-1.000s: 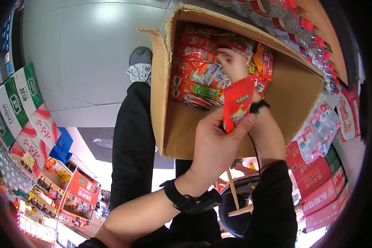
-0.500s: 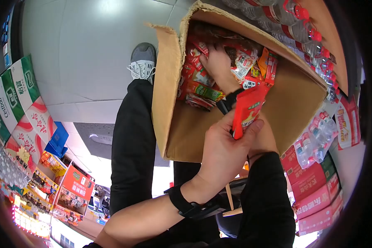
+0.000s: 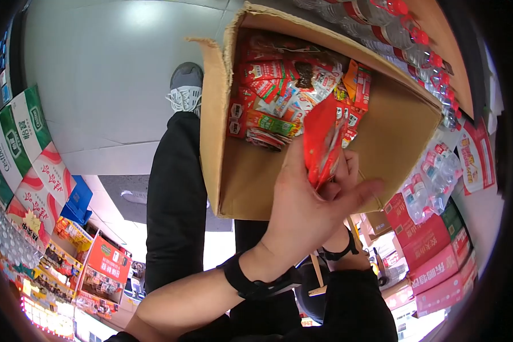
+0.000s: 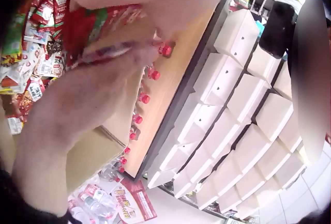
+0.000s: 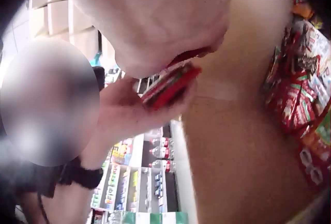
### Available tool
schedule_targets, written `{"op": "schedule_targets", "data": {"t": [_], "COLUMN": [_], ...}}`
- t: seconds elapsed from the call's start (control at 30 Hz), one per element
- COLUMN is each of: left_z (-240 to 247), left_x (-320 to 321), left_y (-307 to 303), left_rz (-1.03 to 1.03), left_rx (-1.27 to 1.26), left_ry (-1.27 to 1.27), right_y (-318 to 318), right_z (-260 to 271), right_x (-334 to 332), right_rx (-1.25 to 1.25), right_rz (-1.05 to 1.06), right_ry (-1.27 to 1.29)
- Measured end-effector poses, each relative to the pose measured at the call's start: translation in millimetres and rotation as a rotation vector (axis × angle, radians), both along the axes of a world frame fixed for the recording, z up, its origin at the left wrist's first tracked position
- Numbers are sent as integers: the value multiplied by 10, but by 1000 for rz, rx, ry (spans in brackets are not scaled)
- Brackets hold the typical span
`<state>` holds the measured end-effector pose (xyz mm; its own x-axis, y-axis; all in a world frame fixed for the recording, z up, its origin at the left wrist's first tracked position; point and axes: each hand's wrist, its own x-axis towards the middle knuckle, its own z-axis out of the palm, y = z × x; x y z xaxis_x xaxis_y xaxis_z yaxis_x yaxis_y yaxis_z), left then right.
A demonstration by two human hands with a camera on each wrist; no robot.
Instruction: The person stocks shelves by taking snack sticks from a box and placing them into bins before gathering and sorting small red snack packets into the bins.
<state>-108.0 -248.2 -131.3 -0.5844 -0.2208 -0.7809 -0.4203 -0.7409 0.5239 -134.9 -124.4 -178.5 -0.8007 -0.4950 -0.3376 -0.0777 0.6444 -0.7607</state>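
Observation:
My left hand grips red snack packets above the near side of a cardboard box, its thumb spread to the right. My right hand has come up against them from the other side, mostly hidden behind the left hand in the head view. In the right wrist view, its fingers pinch a red packet right beside those in the left hand. Inside the box lies a loose layer of red, white and orange snack packets, with a green one among them.
Bottles with red caps stand along the box's far right side. Wrapped bottles and red cartons are at the right. Green and pink cartons stand at the left. A leg and a shoe are beside the box.
My right hand reached deeper among the packets in the box, then drew back out to the left hand with a red packet. The left hand stayed above the box and its thumb spread outward.

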Motion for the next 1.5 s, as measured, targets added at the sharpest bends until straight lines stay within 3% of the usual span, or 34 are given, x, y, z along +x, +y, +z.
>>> {"op": "schedule_targets", "data": {"t": [0.03, 0.07, 0.1, 0.13, 0.23, 0.27, 0.3, 0.37, 0.43, 0.47, 0.53, 0.57, 0.67, 0.73, 0.8, 0.83, 0.9, 0.93, 0.97, 1.0, 1.07, 1.2, 1.27, 1.33, 1.4, 1.47, 1.5], "left_z": [-68, -114, -134, -133, -110, -108, -102, -144, -115, -119, -166, -205, -193, -164, -133, -126, -113, -124, -141, -153, -126, -198, -172, -184, -183, -155, -222], "left_x": [10, 7, 20, 13, -6, -4, -3, 41, 38, 40, 81, 107, 116, 89, 77, 77, 100, 113, 123, 121, 103, 121, 108, 95, 72, 46, 97], "left_y": [35, 42, 26, 4, -1, 37, 78, 200, 222, 205, 184, 180, 115, 105, 160, 136, 102, 100, 105, 106, 5, -101, -148, -62, 15, 44, 61], "left_rz": [57, 113, 173, 171, 273, 274, 222, 113, 96, 79, 56, 29, 29, 65, 157, 162, 39, 43, 129, 213, 245, 333, 280, 293, 302, 287, 210], "left_rx": [-31, -62, 97, 102, 214, 212, 259, 246, 233, 222, 232, 182, 177, 218, 245, 242, 253, 255, 196, 137, 107, -2, 22, 37, 130, 119, 36], "left_ry": [11, 20, -10, -9, -44, -41, -39, -15, -27, -36, -58, -69, -101, -113, -29, -23, -88, -86, -62, -36, -51, -88, -69, -47, -12, 40, 64], "right_y": [-33, 7, 66, 104, -35, 66, 193, -83, -371, -513, -709, -771, -793, -598, -403, -321, -169, -119, -70, 1, 127, 309, 310, 167, 54, 14, -35], "right_z": [46, 7, -62, -101, -551, -995, -1537, -2226, -2529, -2643, -2835, -2919, -2938, -3028, -2882, -2771, -2398, -2073, -1714, -1447, -1027, -496, -319, -78, 84, 156, 161], "right_x": [-53, -45, -6, 3, -476, -605, -717, -694, -581, -552, -471, -429, -362, -283, -251, -275, -329, -369, -406, -405, -378, -295, -225, -105, -7, 5, 25], "right_rx": [137, 142, -168, -479, -328, -204, -212, 90, 168, 161, 441, 492, 565, 477, 377, 374, 208, 162, 116, 123, -345, -582, -713, -654, -174, -122, -41], "right_rz": [125, 121, -164, -448, -640, -436, -331, 111, 463, 460, 670, 669, 717, 649, 490, 494, 206, -10, -227, -227, -654, -635, -513, -528, -384, -348, -136], "right_ry": [101, 105, -68, -240, -256, -248, -427, 55, 496, 495, 445, 570, 510, 597, 276, 283, 91, -183, -456, -452, -711, -729, -783, -727, -439, -500, -214]}}
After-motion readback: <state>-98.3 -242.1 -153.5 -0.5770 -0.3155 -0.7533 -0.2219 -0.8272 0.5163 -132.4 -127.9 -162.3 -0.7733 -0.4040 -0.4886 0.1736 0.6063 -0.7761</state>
